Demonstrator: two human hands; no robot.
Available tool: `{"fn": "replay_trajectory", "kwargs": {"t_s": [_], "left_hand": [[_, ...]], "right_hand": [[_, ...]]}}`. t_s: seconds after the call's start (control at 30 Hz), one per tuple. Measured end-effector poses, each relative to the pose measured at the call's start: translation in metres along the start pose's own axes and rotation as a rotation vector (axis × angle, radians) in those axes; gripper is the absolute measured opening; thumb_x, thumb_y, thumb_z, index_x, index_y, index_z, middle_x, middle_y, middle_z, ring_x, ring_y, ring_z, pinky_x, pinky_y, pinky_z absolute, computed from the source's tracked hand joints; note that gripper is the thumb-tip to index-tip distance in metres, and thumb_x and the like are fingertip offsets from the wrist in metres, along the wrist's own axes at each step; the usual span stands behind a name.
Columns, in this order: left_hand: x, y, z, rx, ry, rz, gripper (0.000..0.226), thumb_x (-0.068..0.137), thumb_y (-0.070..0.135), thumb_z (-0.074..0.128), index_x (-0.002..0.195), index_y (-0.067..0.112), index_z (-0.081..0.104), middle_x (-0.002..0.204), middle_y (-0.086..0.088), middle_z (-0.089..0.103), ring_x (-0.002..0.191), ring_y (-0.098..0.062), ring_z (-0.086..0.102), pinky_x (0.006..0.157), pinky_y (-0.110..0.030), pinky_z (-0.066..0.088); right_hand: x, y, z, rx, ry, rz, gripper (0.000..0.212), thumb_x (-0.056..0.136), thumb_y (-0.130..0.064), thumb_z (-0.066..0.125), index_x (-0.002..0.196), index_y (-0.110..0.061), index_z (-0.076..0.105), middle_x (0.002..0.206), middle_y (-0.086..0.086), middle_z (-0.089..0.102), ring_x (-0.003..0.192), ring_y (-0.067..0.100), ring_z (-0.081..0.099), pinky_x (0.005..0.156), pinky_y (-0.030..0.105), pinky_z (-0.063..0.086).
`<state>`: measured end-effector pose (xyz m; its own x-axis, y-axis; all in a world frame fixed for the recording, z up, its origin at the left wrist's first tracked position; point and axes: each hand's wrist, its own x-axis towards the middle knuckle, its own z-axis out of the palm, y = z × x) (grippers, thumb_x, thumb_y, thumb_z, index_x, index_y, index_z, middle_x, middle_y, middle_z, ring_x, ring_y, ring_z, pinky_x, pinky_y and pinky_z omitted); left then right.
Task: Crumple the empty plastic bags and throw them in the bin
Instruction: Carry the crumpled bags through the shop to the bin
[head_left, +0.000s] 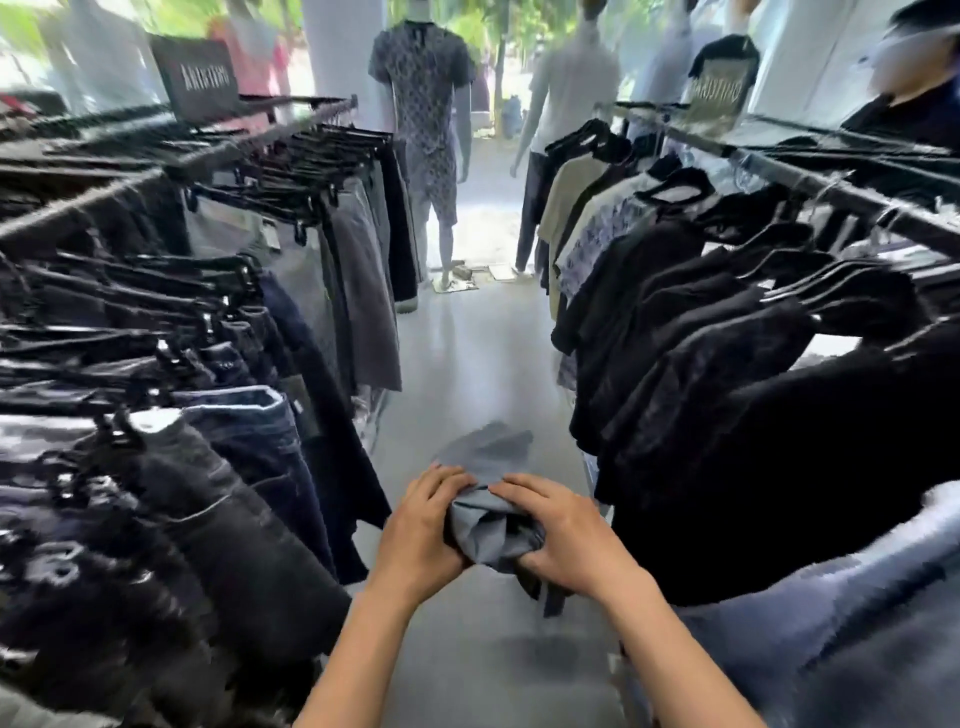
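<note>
Though blurred, both hands (498, 525) squeeze grey bags (488, 530).

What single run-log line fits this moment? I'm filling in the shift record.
step: crumpling | left hand and right hand: both gripping bag | place: aisle between clothes racks | bin: not in view

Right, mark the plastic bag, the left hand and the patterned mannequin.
plastic bag (485, 530), head view, on the crumpled middle between both hands.
left hand (423, 525), head view, on its back.
patterned mannequin (423, 88), head view, on the chest.
</note>
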<state>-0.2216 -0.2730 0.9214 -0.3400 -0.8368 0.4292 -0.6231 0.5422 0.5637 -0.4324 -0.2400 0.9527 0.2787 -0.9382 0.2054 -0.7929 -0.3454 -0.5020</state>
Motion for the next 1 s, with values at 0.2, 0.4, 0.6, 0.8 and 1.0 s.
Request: {"fn": "replay_trajectory", "kwargs": {"t_s": [0.2, 0.4, 0.6, 0.8, 1.0], "left_hand": [[0.134, -0.048, 0.002, 0.092, -0.013, 0.036, 0.068, 0.064, 0.034, 0.087, 0.125, 0.018, 0.063, 0.131, 0.004, 0.058, 0.133, -0.021, 0.048, 0.104, -0.033, 0.046], [0.236, -0.109, 0.026, 0.082, -0.022, 0.012, 0.063, 0.063, 0.042, 0.08, 0.121, 0.024, 0.063, 0.128, 0.017, 0.052, 0.127, -0.007, 0.047, 0.106, -0.006, 0.025], [0.377, -0.189, 0.052, 0.048, -0.012, -0.006, 0.057, 0.065, 0.046, 0.076, 0.118, 0.029, 0.064, 0.124, 0.015, 0.058, 0.118, -0.004, 0.053, 0.097, -0.025, 0.047], [0.548, -0.259, 0.057, 0.02, -0.033, -0.007, 0.052, 0.07, 0.044, 0.076, 0.118, 0.033, 0.06, 0.122, 0.015, 0.056, 0.116, -0.009, 0.053, 0.094, -0.028, 0.046], [0.704, -0.324, 0.085, 0.0, -0.056, 0.029, 0.057, 0.067, 0.033, 0.085, 0.118, 0.029, 0.06, 0.122, 0.008, 0.056, 0.116, -0.015, 0.053, 0.095, -0.033, 0.048]], "right_hand": [[0.125, 0.063, -0.009, 0.062, 0.063, 0.013, 0.074, 0.068, -0.035, 0.07, 0.139, -0.041, 0.051, 0.148, -0.014, 0.052, 0.124, 0.018, 0.059, 0.093, 0.041, 0.055], [0.232, 0.129, -0.001, 0.097, 0.031, 0.001, 0.075, 0.065, -0.045, 0.061, 0.14, -0.046, 0.051, 0.149, -0.025, 0.042, 0.132, 0.008, 0.05, 0.102, 0.025, 0.046], [0.381, 0.2, -0.004, 0.056, -0.028, 0.024, 0.079, 0.066, -0.039, 0.064, 0.141, -0.053, 0.044, 0.151, -0.03, 0.035, 0.136, 0.001, 0.042, 0.102, 0.01, 0.034], [0.545, 0.259, -0.029, 0.03, 0.043, 0.032, 0.074, 0.066, -0.04, 0.06, 0.138, -0.05, 0.049, 0.15, -0.021, 0.045, 0.13, 0.011, 0.053, 0.103, 0.028, 0.046], [0.69, 0.329, -0.053, 0.009, 0.124, 0.056, 0.075, 0.063, -0.034, 0.068, 0.131, -0.053, 0.043, 0.138, -0.026, 0.051, 0.117, 0.003, 0.056, 0.091, 0.014, 0.045]]}}
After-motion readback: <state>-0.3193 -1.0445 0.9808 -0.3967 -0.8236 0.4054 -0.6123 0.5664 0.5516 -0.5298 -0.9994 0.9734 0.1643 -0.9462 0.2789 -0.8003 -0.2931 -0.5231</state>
